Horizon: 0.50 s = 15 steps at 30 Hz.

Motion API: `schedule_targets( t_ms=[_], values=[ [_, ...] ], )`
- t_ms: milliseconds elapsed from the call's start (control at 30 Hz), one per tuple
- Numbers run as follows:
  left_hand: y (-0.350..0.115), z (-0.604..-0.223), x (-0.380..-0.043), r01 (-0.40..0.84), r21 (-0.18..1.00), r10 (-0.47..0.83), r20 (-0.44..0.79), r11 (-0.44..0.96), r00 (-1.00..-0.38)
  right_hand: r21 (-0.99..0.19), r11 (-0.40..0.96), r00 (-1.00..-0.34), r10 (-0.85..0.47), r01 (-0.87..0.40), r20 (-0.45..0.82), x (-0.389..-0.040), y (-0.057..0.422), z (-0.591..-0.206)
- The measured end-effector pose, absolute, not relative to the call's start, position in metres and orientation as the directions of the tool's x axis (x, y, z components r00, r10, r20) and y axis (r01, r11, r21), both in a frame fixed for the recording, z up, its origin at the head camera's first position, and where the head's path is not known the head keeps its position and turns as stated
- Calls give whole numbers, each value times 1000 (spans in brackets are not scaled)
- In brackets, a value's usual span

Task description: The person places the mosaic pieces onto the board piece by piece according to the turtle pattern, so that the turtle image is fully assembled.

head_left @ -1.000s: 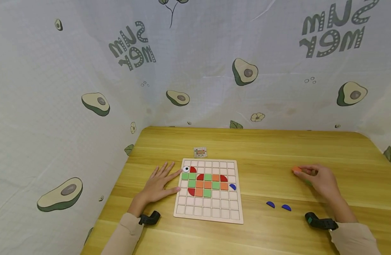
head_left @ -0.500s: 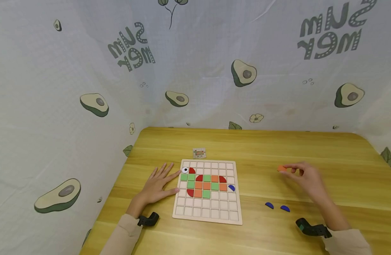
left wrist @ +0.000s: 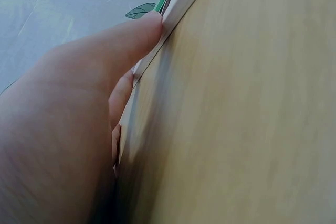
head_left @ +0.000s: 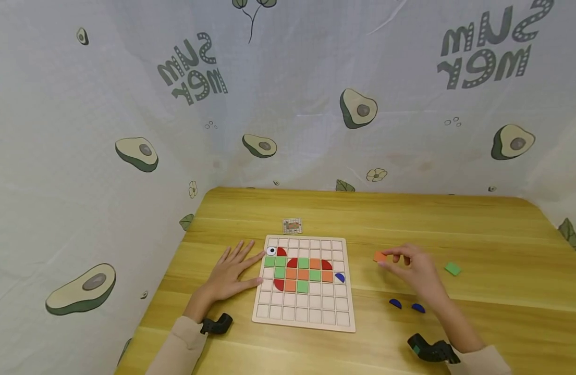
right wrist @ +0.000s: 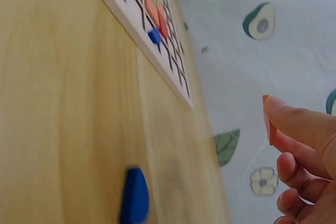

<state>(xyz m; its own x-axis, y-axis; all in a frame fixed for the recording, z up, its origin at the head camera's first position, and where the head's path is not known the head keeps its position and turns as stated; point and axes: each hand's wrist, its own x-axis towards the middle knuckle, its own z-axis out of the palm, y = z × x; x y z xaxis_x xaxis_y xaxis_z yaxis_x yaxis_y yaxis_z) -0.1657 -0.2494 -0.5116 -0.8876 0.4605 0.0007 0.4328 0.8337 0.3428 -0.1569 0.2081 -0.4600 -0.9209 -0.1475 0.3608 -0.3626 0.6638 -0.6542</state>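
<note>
An orange square tile (head_left: 379, 256) is pinched between the thumb and forefinger of my right hand (head_left: 414, 268), held in the air right of the board. Seen edge-on in the right wrist view, the orange tile (right wrist: 269, 120) sticks out past the fingertips. My left hand (head_left: 229, 276) lies flat with fingers spread, its thumb and forefinger touching the left edge of the wooden grid board (head_left: 304, 325). Green, orange and red tiles fill several cells of that board, with a white eye tile (head_left: 271, 251) at upper left and a blue half-round tile (head_left: 340, 277) at the right.
Two blue half-round tiles (head_left: 395, 303) lie on the table between the board and my right wrist. A green square tile (head_left: 453, 269) lies farther right. Behind the board is a small picture card (head_left: 292, 226). A printed curtain (head_left: 288, 104) rises beyond the table.
My right hand has carried the orange tile leftward from the right side toward the board, uncovering the green tile on the table. My left hand has stayed at the board's edge.
</note>
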Motion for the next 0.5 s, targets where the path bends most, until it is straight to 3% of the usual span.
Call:
schedule_targets(
  t_ms=[500],
  values=[
    [-249, -510, -165, 431, 346, 458, 4, 833, -889, -759, 565, -943, -256, -324, 212, -140, 146, -472]
  ],
)
